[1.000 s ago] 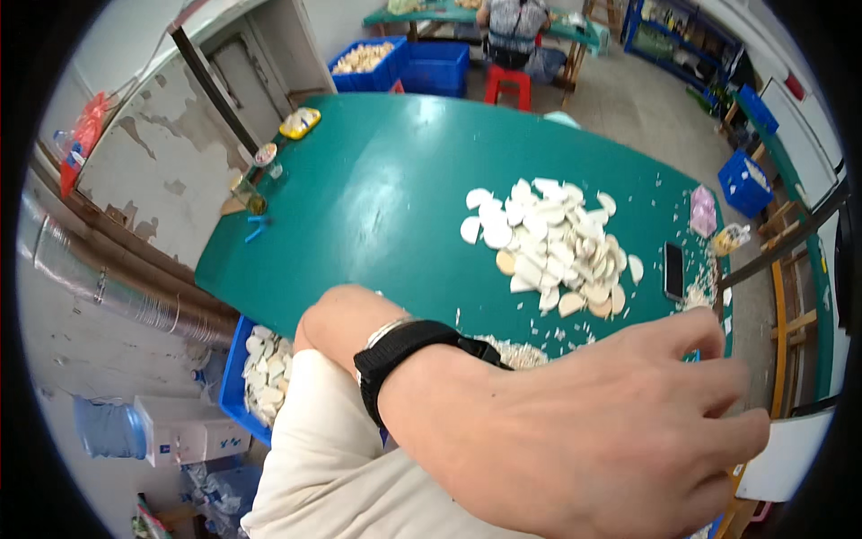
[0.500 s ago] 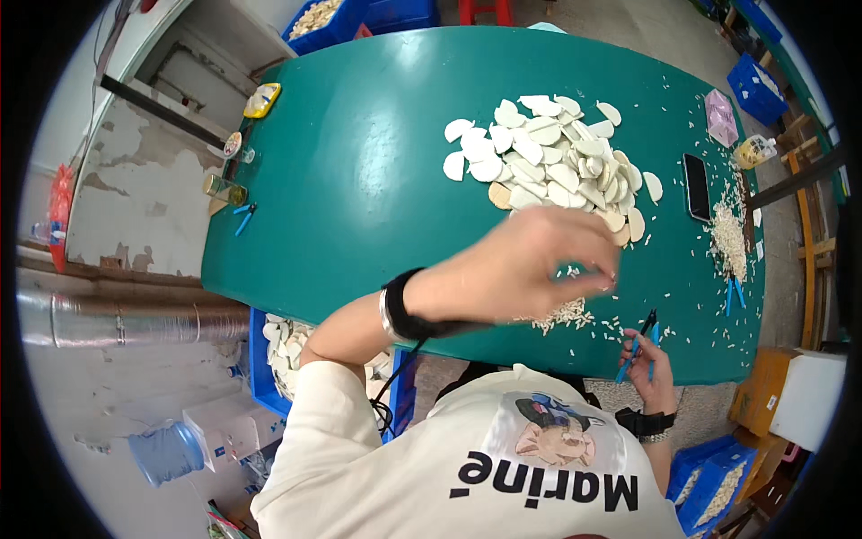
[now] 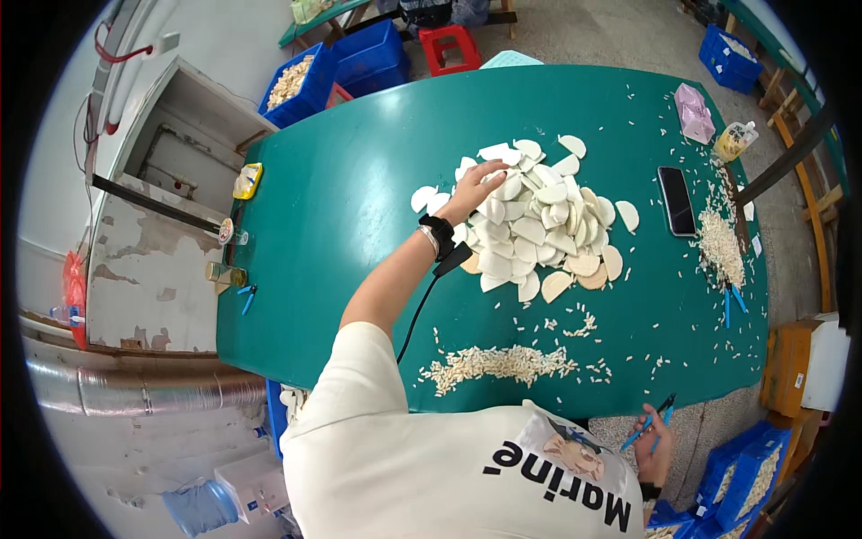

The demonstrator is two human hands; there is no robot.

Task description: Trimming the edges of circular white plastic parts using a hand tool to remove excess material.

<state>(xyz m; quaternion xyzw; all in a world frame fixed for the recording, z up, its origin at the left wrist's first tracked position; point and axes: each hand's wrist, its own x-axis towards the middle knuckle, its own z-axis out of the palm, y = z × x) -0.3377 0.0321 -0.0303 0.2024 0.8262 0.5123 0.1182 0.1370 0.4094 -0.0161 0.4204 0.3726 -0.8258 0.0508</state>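
The left hand (image 3: 474,187) is on the far left side of the white pieces (image 3: 532,231) on the green table (image 3: 332,207). Its fingers are a bit bent; I can't tell if they hold one. Near right, the right hand (image 3: 654,446) is curled around blue pliers (image 3: 664,409).

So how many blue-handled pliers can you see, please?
3: pliers in the right hand, another pair on the table at right, a third at left; more may be hidden.

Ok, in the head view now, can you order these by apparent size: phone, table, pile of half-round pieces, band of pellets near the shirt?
Largest to smallest:
1. Table
2. Pile of half-round pieces
3. Band of pellets
4. Phone
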